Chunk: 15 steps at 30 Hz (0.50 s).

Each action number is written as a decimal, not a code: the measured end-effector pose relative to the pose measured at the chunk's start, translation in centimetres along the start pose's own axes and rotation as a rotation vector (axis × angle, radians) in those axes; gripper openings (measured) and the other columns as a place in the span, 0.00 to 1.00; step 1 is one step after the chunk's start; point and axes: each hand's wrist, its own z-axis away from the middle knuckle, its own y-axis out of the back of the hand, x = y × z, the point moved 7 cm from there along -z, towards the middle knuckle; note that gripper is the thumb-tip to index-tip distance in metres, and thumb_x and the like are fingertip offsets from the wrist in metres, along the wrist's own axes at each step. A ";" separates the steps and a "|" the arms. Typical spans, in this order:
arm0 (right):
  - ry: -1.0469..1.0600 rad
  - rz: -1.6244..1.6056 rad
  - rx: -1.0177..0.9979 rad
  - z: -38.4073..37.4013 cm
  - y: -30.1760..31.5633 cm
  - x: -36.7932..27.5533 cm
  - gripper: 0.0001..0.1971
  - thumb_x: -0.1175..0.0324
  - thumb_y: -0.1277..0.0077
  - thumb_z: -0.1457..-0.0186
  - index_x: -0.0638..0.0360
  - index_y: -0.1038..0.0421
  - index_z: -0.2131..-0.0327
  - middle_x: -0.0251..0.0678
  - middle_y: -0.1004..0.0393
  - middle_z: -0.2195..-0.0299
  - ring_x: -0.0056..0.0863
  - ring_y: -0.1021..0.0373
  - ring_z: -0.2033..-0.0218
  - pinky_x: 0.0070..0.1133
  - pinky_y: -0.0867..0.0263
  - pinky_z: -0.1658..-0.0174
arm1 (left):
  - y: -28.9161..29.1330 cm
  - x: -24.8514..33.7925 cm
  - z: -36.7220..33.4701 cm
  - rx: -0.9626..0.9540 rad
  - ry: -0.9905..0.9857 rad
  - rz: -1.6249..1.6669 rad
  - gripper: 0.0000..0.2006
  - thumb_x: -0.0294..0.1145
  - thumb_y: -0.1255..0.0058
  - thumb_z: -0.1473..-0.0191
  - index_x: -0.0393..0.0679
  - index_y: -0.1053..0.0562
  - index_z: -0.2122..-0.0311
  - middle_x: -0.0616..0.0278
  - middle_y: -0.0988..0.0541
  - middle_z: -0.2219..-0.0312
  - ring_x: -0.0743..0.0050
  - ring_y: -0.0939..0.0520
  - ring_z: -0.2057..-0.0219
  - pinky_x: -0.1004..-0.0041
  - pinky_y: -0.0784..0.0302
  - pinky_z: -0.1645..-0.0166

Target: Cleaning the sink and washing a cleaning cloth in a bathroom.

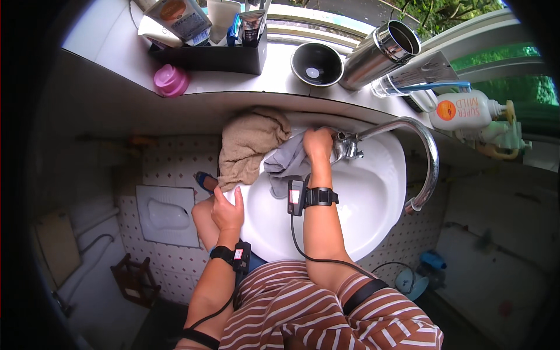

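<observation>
Striped shirt [326, 297] fills my near side. My hands are apart: right hand [318, 144] curled against the grey cloth [284, 163], far left in the sink [373, 216]; left hand [227, 213] by the brown towel [251, 140] at its left rim. I cannot tell whether either grips.

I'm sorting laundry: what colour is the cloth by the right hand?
The cloth is grey, as the head view shows.

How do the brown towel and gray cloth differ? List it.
Color: the towel is brown, the cloth gray.
Bulk: the towel looks thicker than the cloth.
Place: the towel overhangs the edge of the sink; the cloth reaches into its bowl, by the right hand.
Both are crumpled.
</observation>
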 end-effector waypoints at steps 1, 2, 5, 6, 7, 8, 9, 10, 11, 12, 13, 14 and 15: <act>0.001 -0.027 -0.008 0.5 -0.2 0.1 0.32 0.63 0.57 0.52 0.86 0.53 0.53 0.65 0.32 0.65 0.54 0.34 0.58 0.33 0.39 0.53 | 0.0 0.0 0.0 0.000 0.001 -0.015 0.25 0.49 0.53 0.52 0.37 0.37 0.58 0.43 0.25 0.71 0.41 0.24 0.72 0.55 0.29 0.69; 0.001 -0.052 -0.018 1.2 -0.6 0.0 0.33 0.64 0.57 0.53 0.85 0.55 0.51 0.64 0.31 0.66 0.52 0.33 0.59 0.33 0.38 0.55 | -0.1 0.0 0.0 -0.001 0.006 -0.018 0.25 0.49 0.53 0.52 0.37 0.37 0.58 0.43 0.25 0.71 0.41 0.24 0.72 0.55 0.29 0.69; 0.100 0.021 -0.124 3.7 -3.8 -2.3 0.41 0.65 0.59 0.53 0.85 0.72 0.48 0.64 0.31 0.66 0.53 0.32 0.61 0.34 0.37 0.56 | 0.0 0.1 0.0 0.010 -0.015 -0.005 0.25 0.49 0.53 0.52 0.37 0.37 0.58 0.43 0.25 0.71 0.41 0.24 0.71 0.55 0.30 0.68; 0.096 0.015 -0.124 3.8 -3.7 -2.5 0.41 0.65 0.59 0.53 0.85 0.72 0.48 0.64 0.31 0.66 0.53 0.32 0.61 0.34 0.37 0.56 | 0.0 -0.1 0.0 0.016 -0.015 -0.007 0.25 0.49 0.53 0.52 0.37 0.37 0.58 0.43 0.25 0.71 0.41 0.24 0.71 0.55 0.30 0.68; 0.060 0.024 -0.112 3.8 -3.5 -2.3 0.39 0.65 0.59 0.52 0.85 0.70 0.48 0.64 0.31 0.66 0.53 0.32 0.62 0.35 0.37 0.56 | 0.1 -0.2 0.0 0.021 -0.014 -0.010 0.25 0.49 0.53 0.52 0.37 0.37 0.58 0.43 0.25 0.71 0.41 0.24 0.71 0.55 0.30 0.68; 0.023 0.035 -0.099 3.8 -3.2 -2.2 0.38 0.64 0.59 0.52 0.84 0.68 0.48 0.63 0.31 0.67 0.52 0.32 0.62 0.35 0.36 0.57 | 0.1 -0.1 0.0 0.020 -0.018 -0.013 0.25 0.49 0.53 0.52 0.37 0.37 0.58 0.43 0.25 0.71 0.41 0.24 0.71 0.55 0.30 0.68; 0.039 0.016 -0.057 2.7 -2.8 -1.8 0.35 0.64 0.60 0.51 0.83 0.61 0.49 0.63 0.30 0.67 0.52 0.32 0.62 0.36 0.37 0.57 | 0.1 -0.3 0.0 0.009 -0.004 -0.006 0.25 0.49 0.53 0.52 0.37 0.37 0.57 0.42 0.25 0.71 0.41 0.24 0.71 0.55 0.30 0.68; 0.009 -0.015 0.001 2.2 -1.9 -1.0 0.31 0.63 0.59 0.51 0.82 0.55 0.52 0.63 0.30 0.67 0.53 0.32 0.62 0.36 0.37 0.57 | 0.1 -0.4 -0.1 -0.001 0.011 0.002 0.25 0.49 0.52 0.52 0.38 0.37 0.57 0.42 0.25 0.71 0.41 0.24 0.71 0.55 0.30 0.68; 0.013 -0.033 0.024 1.3 -1.1 -0.5 0.30 0.63 0.59 0.51 0.82 0.54 0.52 0.63 0.30 0.67 0.53 0.32 0.62 0.36 0.37 0.57 | 0.1 -0.2 0.0 -0.004 0.014 0.002 0.25 0.49 0.52 0.52 0.38 0.37 0.57 0.42 0.25 0.71 0.41 0.24 0.71 0.55 0.30 0.68; 0.018 -0.051 0.047 0.6 -0.7 -0.2 0.30 0.64 0.59 0.51 0.82 0.53 0.53 0.63 0.30 0.67 0.53 0.32 0.62 0.36 0.37 0.57 | 0.3 0.2 0.0 -0.001 0.014 -0.001 0.25 0.49 0.53 0.52 0.38 0.37 0.57 0.43 0.25 0.71 0.41 0.24 0.71 0.54 0.30 0.68; 0.018 -0.046 0.044 0.5 -1.0 0.2 0.30 0.64 0.59 0.51 0.82 0.53 0.53 0.63 0.30 0.67 0.53 0.32 0.62 0.36 0.37 0.57 | 0.4 0.5 0.1 0.002 0.014 -0.003 0.25 0.49 0.53 0.52 0.38 0.37 0.57 0.43 0.25 0.71 0.41 0.24 0.71 0.54 0.30 0.68; 0.012 -0.082 0.086 0.9 -0.9 0.0 0.30 0.64 0.59 0.51 0.83 0.54 0.52 0.63 0.30 0.67 0.54 0.32 0.62 0.36 0.37 0.57 | 0.3 0.4 0.0 0.004 0.020 -0.005 0.25 0.49 0.53 0.52 0.38 0.37 0.57 0.43 0.25 0.71 0.41 0.24 0.71 0.54 0.30 0.68; 0.006 -0.119 0.128 1.3 -0.9 -0.1 0.31 0.65 0.59 0.52 0.83 0.54 0.52 0.63 0.30 0.68 0.54 0.32 0.63 0.36 0.37 0.57 | 0.1 0.4 0.0 -0.020 0.033 -0.019 0.25 0.49 0.53 0.52 0.38 0.37 0.57 0.43 0.25 0.71 0.41 0.24 0.71 0.54 0.30 0.68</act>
